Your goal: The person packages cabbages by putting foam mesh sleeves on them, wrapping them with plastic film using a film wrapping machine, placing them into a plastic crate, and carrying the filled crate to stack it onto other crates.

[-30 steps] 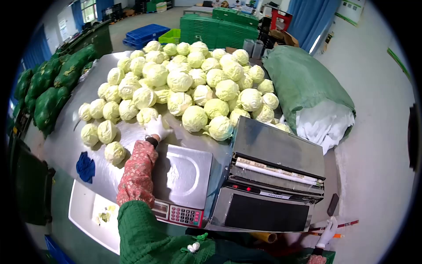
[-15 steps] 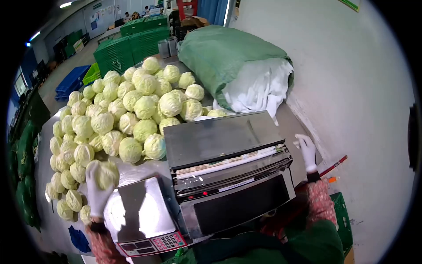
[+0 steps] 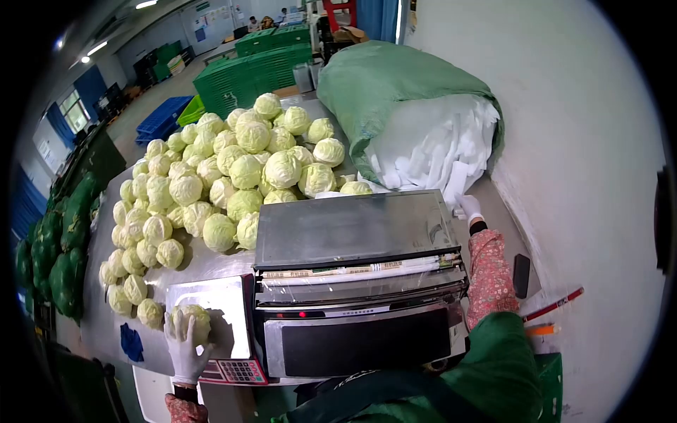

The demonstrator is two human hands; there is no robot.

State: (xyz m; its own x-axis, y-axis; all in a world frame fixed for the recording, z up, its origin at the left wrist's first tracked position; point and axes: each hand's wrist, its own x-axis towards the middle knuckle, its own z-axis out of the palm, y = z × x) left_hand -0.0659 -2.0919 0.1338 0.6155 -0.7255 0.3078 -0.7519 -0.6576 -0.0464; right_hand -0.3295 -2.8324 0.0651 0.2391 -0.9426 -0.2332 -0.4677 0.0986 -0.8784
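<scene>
My left hand [image 3: 185, 352], in a white glove, has its fingers around a pale green cabbage [image 3: 195, 323] on the metal plate of the scale [image 3: 229, 303]. At the right, my gloved right hand [image 3: 469, 208] pinches the end of a white net sleeve [image 3: 457, 182] hanging from the green sack [image 3: 402, 74]. Between my hands stands the wrapping machine [image 3: 356, 233], with a film roll [image 3: 360, 268] across it. A large heap of cabbages [image 3: 187, 189] lies behind the scale.
A blue cloth [image 3: 131, 342] lies left of the scale. Filled green net bags [image 3: 67, 261] stand at the far left, and green crates [image 3: 247, 74] behind the heap. A dark phone-like object [image 3: 521, 275] lies right of the machine, near the wall [image 3: 578, 176].
My left hand has carried a cabbage from the heap onto the scale. My right hand has moved up to the white sleeves and closed on one. The view has turned right.
</scene>
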